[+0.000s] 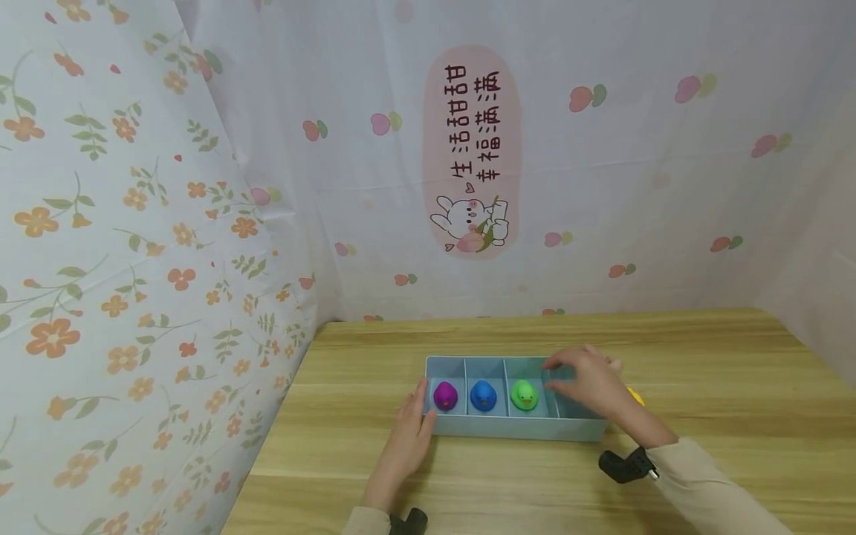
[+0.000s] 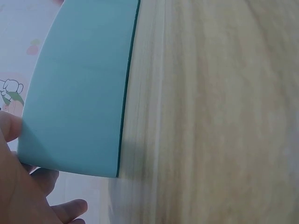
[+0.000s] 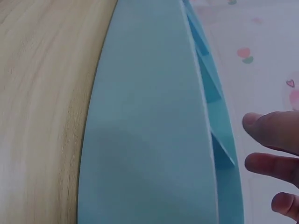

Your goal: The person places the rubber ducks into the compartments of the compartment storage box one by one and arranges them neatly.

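Observation:
A pale blue box (image 1: 515, 427) with several compartments lies lengthwise on the wooden table. From left to right, its compartments hold a purple toy duck (image 1: 445, 396), a blue toy duck (image 1: 484, 396) and a green toy duck (image 1: 524, 395). My left hand (image 1: 405, 431) rests against the box's left end, with fingers along the outer wall and the thumb by the front corner. Over the right end of the box hovers my right hand (image 1: 588, 380), thumb and forefinger apart with nothing visible between them. It partly hides the rightmost compartment.
Something yellow (image 1: 636, 396) shows from behind the right wrist, to the right of the box; its shape is mostly hidden. The wooden table (image 1: 735, 416) meets a hanging patterned cloth (image 1: 374, 245) at the back. Another floral cloth (image 1: 147, 297) hangs along the left side.

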`<state>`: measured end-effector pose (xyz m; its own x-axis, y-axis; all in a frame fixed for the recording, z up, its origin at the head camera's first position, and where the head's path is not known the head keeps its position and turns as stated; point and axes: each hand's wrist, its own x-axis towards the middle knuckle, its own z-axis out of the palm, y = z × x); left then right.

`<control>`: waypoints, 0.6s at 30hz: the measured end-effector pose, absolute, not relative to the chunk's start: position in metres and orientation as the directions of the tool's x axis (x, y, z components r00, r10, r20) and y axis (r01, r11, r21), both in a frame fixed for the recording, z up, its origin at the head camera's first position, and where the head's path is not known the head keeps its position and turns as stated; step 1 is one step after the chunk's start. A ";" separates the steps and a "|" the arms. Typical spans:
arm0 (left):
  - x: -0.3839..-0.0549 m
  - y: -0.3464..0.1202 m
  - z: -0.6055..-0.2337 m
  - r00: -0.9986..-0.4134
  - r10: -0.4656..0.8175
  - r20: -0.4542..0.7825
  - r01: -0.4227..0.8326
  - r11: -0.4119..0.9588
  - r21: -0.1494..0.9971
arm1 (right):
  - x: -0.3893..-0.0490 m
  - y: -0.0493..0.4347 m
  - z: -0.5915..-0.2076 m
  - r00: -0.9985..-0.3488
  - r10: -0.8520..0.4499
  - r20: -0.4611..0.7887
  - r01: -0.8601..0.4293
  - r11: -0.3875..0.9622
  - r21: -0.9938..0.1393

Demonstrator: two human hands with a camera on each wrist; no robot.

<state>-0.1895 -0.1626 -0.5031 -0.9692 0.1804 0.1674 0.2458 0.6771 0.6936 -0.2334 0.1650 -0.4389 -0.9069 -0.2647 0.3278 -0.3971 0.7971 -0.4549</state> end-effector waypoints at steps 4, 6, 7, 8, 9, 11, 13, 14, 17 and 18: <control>-0.189 -0.162 -0.503 -0.970 0.176 0.166 0.242 0.677 0.695 | -0.231 0.177 -0.437 -0.907 -0.239 0.347 -0.390 0.789 -0.475; -0.189 -0.161 -0.503 -0.971 0.174 0.164 0.238 0.676 0.697 | -0.229 0.184 -0.436 -0.908 -0.228 0.351 -0.385 0.786 -0.484; -0.189 -0.161 -0.502 -0.971 0.173 0.164 0.238 0.675 0.699 | -0.228 0.188 -0.435 -0.909 -0.221 0.353 -0.381 0.786 -0.488; -0.189 -0.160 -0.502 -0.972 0.172 0.162 0.236 0.674 0.700 | -0.227 0.192 -0.435 -0.911 -0.214 0.353 -0.376 0.784 -0.494; -0.188 -0.160 -0.502 -0.972 0.172 0.163 0.237 0.674 0.700 | -0.227 0.195 -0.435 -0.915 -0.206 0.348 -0.368 0.783 -0.502; -0.188 -0.160 -0.501 -0.971 0.174 0.167 0.241 0.672 0.700 | -0.225 0.203 -0.435 -0.923 -0.189 0.336 -0.347 0.786 -0.511; -0.188 -0.160 -0.501 -0.969 0.178 0.171 0.246 0.670 0.700 | -0.225 0.211 -0.436 -0.928 -0.177 0.328 -0.332 0.793 -0.511; -0.188 -0.161 -0.500 -0.969 0.180 0.171 0.248 0.669 0.700 | -0.225 0.215 -0.437 -0.932 -0.170 0.319 -0.321 0.797 -0.512; -0.188 -0.161 -0.500 -0.969 0.180 0.168 0.246 0.671 0.699 | -0.225 0.227 -0.439 -0.944 -0.159 0.291 -0.293 0.810 -0.508; -0.188 -0.161 -0.500 -0.970 0.179 0.166 0.243 0.672 0.699 | -0.225 0.230 -0.440 -0.946 -0.158 0.281 -0.287 0.810 -0.511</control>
<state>-0.1877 -0.1611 -0.5002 -0.9699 0.1787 0.1656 0.2432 0.6724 0.6991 -0.2248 0.2305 -0.4397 -0.9464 -0.1583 0.2814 -0.2874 0.8104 -0.5106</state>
